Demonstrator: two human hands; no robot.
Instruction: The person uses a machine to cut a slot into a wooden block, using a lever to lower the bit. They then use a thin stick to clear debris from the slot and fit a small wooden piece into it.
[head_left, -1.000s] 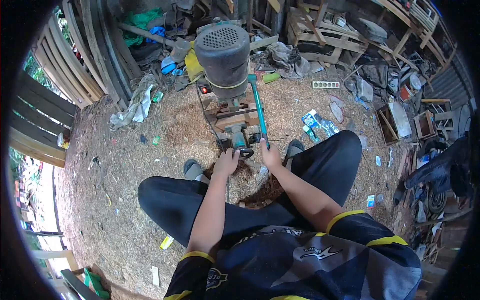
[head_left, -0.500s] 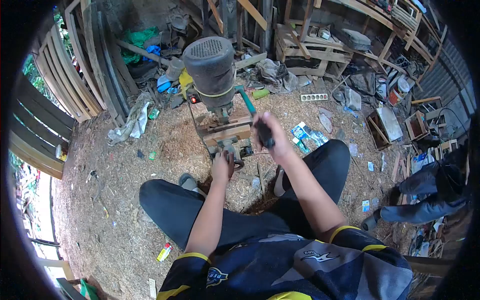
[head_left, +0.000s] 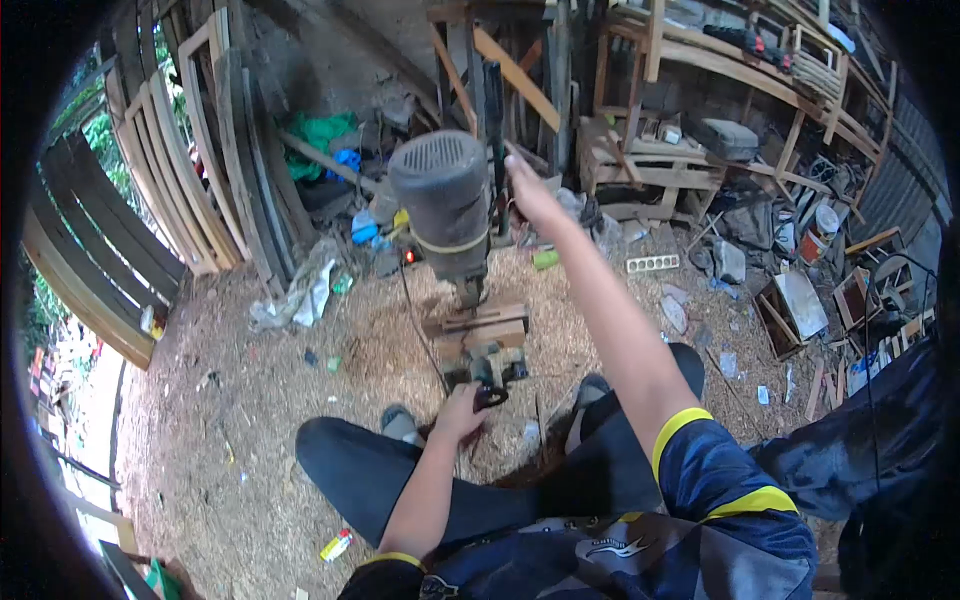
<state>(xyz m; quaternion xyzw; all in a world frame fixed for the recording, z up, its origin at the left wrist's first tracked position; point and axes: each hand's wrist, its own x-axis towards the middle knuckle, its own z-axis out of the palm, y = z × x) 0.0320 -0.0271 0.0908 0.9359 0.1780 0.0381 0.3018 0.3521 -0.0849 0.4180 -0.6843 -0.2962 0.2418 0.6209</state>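
Note:
A drilling machine with a dusty motor (head_left: 440, 190) on top stands on the ground in front of me. Beneath its spindle, a wooden block (head_left: 480, 335) sits at the clamp (head_left: 495, 362). My left hand (head_left: 460, 412) is closed on the small black handwheel (head_left: 491, 397) at the near side. Farther up, my right hand (head_left: 532, 195) is beside the motor at the machine's lever (head_left: 494, 110), which points up and away. Its fingers seem curled round the lever, partly hidden, with one digit stretched upward.
Wood shavings cover the ground (head_left: 250, 400). Wooden slats (head_left: 165, 170) lean at the left. A wooden bench (head_left: 655, 175) and scattered scrap stand behind. A white bucket (head_left: 825, 222) is at the right, and another person's dark-trousered leg (head_left: 840, 460) is close by.
My right hand has moved up and away with the lever, from near the clamp to beside the motor. My left hand stays at the handwheel. The view has shifted, and the other person's leg is closer.

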